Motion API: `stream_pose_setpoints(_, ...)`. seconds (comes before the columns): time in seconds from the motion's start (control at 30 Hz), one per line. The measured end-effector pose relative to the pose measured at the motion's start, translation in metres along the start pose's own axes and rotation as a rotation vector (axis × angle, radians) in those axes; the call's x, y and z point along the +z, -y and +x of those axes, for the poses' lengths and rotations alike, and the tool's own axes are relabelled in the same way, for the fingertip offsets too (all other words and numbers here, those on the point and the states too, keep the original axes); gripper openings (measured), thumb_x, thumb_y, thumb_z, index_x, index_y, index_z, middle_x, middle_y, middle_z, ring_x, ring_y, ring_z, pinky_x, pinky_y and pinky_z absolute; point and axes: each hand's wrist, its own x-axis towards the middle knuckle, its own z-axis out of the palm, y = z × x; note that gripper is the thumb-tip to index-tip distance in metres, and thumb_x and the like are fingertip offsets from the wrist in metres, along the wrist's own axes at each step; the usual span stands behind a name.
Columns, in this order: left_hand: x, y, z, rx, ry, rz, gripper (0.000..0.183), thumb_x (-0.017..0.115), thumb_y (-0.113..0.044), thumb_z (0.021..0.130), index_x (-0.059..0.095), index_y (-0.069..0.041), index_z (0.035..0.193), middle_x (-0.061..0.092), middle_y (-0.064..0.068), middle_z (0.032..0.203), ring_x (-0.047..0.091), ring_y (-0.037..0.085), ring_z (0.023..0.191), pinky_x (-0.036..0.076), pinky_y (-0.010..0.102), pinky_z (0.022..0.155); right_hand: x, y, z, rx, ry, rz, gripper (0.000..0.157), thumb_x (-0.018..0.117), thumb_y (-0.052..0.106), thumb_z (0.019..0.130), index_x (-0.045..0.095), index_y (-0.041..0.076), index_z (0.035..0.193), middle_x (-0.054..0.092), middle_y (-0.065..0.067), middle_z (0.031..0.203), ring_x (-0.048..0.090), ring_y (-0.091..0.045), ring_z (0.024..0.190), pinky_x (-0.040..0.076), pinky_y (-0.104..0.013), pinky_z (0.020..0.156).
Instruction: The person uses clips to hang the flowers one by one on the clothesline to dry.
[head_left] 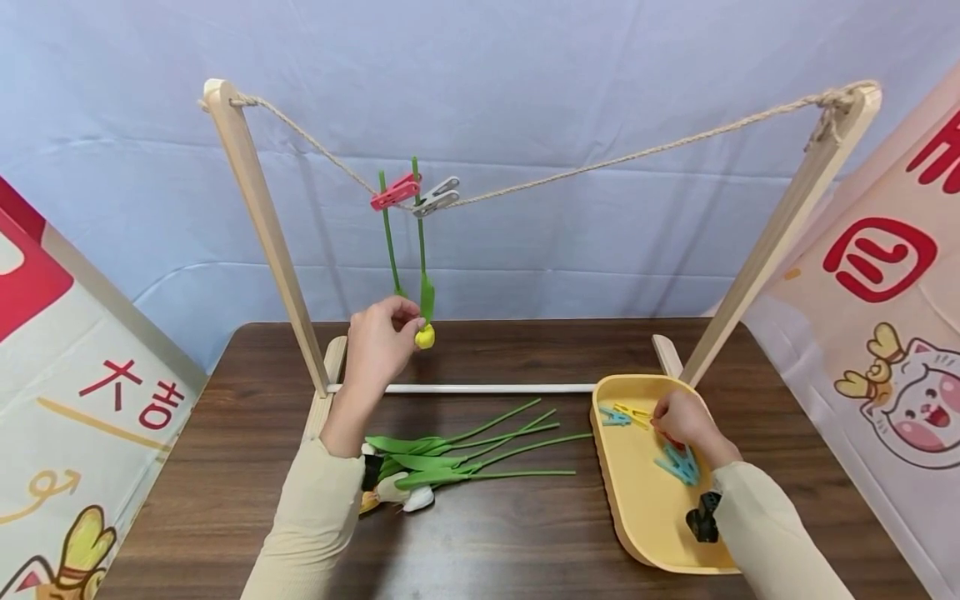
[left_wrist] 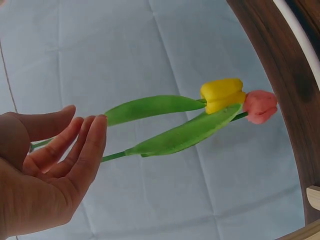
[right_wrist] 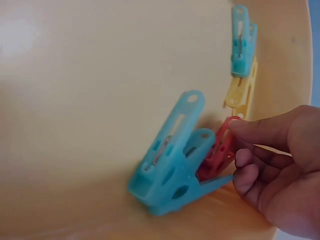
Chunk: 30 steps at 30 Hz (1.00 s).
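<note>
Left hand (head_left: 382,337) hovering beside 2 hanging tulips; its fingers curving loosely, thumb and fingertips standing slightly apart; whether skin is touching a stem, cannot tell. Yellow tulip (left_wrist: 222,95) and pink tulip (left_wrist: 261,106) hanging flower-down from the sagging rope (head_left: 600,166); grey clip (head_left: 437,198) gripping the yellow tulip's stem, pink clip (head_left: 395,193) gripping the other; in the head view the left hand is hiding the pink flower.

Right hand (head_left: 686,421) working well apart from the left, inside the yellow tray (head_left: 652,512); thumb and curled fingers pinching a red clip (right_wrist: 220,150); blue plastic of a near clip (right_wrist: 170,155) lying just beside it, exact count unclear; farther along, a yellow clip (right_wrist: 242,95) lying against a far blue clip (right_wrist: 241,40).

Loose tulips (head_left: 427,462) lying on the brown table (head_left: 487,550), stems pointing towards the tray, pale flowers lying near the left sleeve (head_left: 311,508); 2 wooden posts (head_left: 270,225) holding up the rope ends; white rod (head_left: 495,388) running low between them.
</note>
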Motion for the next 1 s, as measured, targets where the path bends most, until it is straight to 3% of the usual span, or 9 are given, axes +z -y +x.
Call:
stream_pose_setpoints(0.33, 0.000, 0.002, -0.003, -0.020, 0.038, 0.018, 0.010, 0.066, -0.008, 0.083, 0.067, -0.001, 0.090, 0.066, 0.009, 0.078, 0.059, 0.022, 0.071, 0.044, 0.037, 0.067, -0.010, 0.009, -0.003, 0.039, 0.011, 0.032, 0.014, 0.052, -0.008, 0.070, 0.062, 0.000, 0.064, 0.049, 0.001, 0.045, 0.040, -0.008, 0.035, 0.035, -0.025, 0.037)
stream_pose_setpoints(0.5, 0.003, 0.002, -0.006, -0.041, 0.068, -0.001, 0.009, 0.065, -0.010, 0.084, 0.067, -0.003, 0.089, 0.066, 0.007, 0.078, 0.059, 0.020, 0.068, 0.048, 0.032, 0.061, -0.029, 0.022, -0.003, 0.079, 0.003, 0.122, 0.011, 0.054, -0.005, 0.076, 0.057, -0.002, 0.066, 0.055, -0.006, 0.051, 0.052, -0.017, 0.042, 0.042, -0.030, 0.041)
stream_pose_setpoints(0.6, 0.006, 0.002, -0.008, -0.036, 0.077, 0.010, 0.009, 0.066, -0.011, 0.084, 0.068, -0.004, 0.088, 0.066, 0.006, 0.077, 0.059, 0.020, 0.069, 0.047, 0.034, 0.062, -0.041, 0.033, -0.001, 0.091, 0.030, 0.232, 0.012, 0.053, -0.006, 0.078, 0.053, -0.003, 0.067, 0.059, -0.011, 0.058, 0.060, -0.024, 0.051, 0.050, -0.034, 0.048)
stream_pose_setpoints(0.83, 0.024, 0.003, -0.018, 0.019, 0.048, 0.006, 0.006, 0.068, -0.011, 0.082, 0.068, -0.005, 0.084, 0.065, 0.003, 0.073, 0.057, 0.018, 0.064, 0.045, 0.034, 0.062, -0.061, 0.071, 0.003, -0.013, 0.072, 0.479, 0.006, 0.052, -0.010, 0.081, 0.051, -0.011, 0.076, 0.061, -0.020, 0.076, 0.065, -0.028, 0.067, 0.053, -0.037, 0.061)
stream_pose_setpoints(0.9, 0.033, 0.003, -0.022, 0.042, 0.075, -0.007, 0.006, 0.068, -0.011, 0.082, 0.068, -0.006, 0.083, 0.065, 0.002, 0.073, 0.057, 0.016, 0.063, 0.045, 0.032, 0.061, -0.062, 0.083, 0.005, -0.063, 0.080, 0.530, 0.004, 0.054, -0.010, 0.082, 0.052, -0.012, 0.079, 0.061, -0.021, 0.078, 0.066, -0.026, 0.068, 0.053, -0.035, 0.062)
stream_pose_setpoints(1.0, 0.048, 0.001, -0.029, 0.097, 0.179, -0.025, 0.007, 0.068, -0.012, 0.082, 0.068, -0.006, 0.085, 0.065, 0.001, 0.074, 0.058, 0.013, 0.064, 0.046, 0.029, 0.061, -0.058, 0.100, 0.008, -0.144, 0.091, 0.568, 0.001, 0.058, -0.011, 0.079, 0.057, -0.012, 0.079, 0.062, -0.022, 0.079, 0.066, -0.022, 0.070, 0.053, -0.033, 0.064)
